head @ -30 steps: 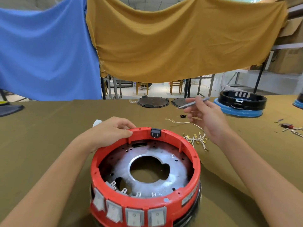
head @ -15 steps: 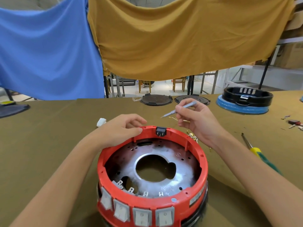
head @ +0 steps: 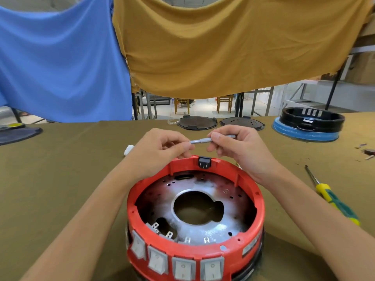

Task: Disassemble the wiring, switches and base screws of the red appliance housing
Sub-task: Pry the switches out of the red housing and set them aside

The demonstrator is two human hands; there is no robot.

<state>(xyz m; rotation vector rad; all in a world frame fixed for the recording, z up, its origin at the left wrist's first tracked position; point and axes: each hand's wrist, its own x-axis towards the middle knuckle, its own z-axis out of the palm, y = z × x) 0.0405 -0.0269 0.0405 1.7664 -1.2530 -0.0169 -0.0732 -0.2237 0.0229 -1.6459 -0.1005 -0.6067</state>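
The round red appliance housing [head: 259, 201] stands open side up on the table in front of me. Several grey rocker switches [head: 183, 267] line its near wall, and a black socket [head: 204, 162] sits in its far rim. A metal plate [head: 233, 224] with a centre hole lies inside. Just beyond the far rim, my right hand [head: 241, 151] pinches a thin silver tool [head: 200, 140] held level. My left hand [head: 160, 151] has lifted off the rim and pinches the tool's left tip. Both hands hover above the housing's far edge.
A yellow-green screwdriver [head: 332, 197] lies on the cloth to the right. Further back are two dark round plates [head: 196, 122], a black and blue housing [head: 308, 124], a small white part [head: 128, 150] at the left, and small loose pieces [head: 365, 149] at the right edge.
My left hand left the red rim and rose to meet the tool. My right hand brought the silver tool leftward over the far rim, where both hands now hold it.
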